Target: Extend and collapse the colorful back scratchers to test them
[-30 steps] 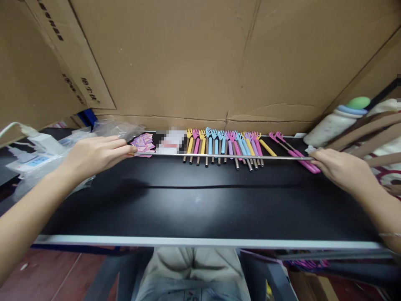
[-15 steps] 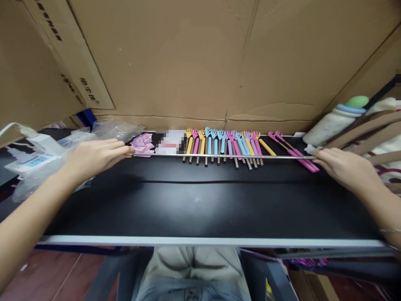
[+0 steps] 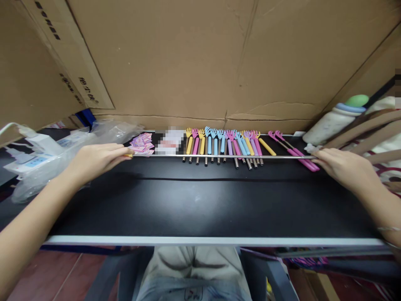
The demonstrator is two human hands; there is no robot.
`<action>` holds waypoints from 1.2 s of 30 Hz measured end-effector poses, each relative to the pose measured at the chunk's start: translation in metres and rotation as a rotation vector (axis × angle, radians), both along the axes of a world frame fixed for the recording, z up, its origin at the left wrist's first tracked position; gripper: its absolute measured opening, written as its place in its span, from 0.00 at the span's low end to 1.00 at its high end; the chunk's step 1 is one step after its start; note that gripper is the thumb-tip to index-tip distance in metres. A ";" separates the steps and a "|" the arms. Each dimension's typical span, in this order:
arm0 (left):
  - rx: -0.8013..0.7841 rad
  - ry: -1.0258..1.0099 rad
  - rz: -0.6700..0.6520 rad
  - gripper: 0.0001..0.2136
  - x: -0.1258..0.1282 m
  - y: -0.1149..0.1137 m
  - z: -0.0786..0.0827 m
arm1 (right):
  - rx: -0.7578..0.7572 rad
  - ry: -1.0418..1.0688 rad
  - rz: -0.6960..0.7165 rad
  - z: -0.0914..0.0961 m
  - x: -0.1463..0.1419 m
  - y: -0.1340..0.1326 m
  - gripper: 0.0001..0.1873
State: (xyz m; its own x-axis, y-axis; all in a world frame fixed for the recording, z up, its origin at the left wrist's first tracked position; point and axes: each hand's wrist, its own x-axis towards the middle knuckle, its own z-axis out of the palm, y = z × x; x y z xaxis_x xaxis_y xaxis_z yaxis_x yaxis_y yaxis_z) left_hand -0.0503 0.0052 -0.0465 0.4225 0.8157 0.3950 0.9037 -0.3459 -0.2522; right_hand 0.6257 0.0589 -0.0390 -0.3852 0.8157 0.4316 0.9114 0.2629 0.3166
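A long thin metal rod stretches across the black table, drawn out to full length. My left hand is closed on its left end, where a bit of yellow shows at the fingertips. My right hand is closed on its right end. Behind the rod lies a row of several small back scratchers with yellow, pink, blue and purple hand-shaped heads and short metal stems. Two pink back scratchers lie slanted just left of my right hand.
Pink paper tags and clear plastic bags lie at the back left, with a white power strip beyond. A bottle with a green cap and a bag with brown straps stand at the right. Cardboard boxes wall the back.
Both hands keep hold of the stretched rod; it has shifted very slightly toward the back, with the hands barely moving.
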 end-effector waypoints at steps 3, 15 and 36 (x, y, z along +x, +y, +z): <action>-0.112 -0.171 -0.001 0.21 -0.004 0.000 -0.001 | -0.067 -0.121 -0.012 0.000 -0.002 -0.003 0.15; -0.455 -0.806 0.038 0.16 -0.009 0.001 0.010 | -0.236 0.203 -0.123 -0.004 0.000 -0.008 0.15; -0.451 -0.853 0.076 0.19 -0.022 0.002 0.011 | -0.248 0.689 -0.064 0.001 0.004 -0.015 0.28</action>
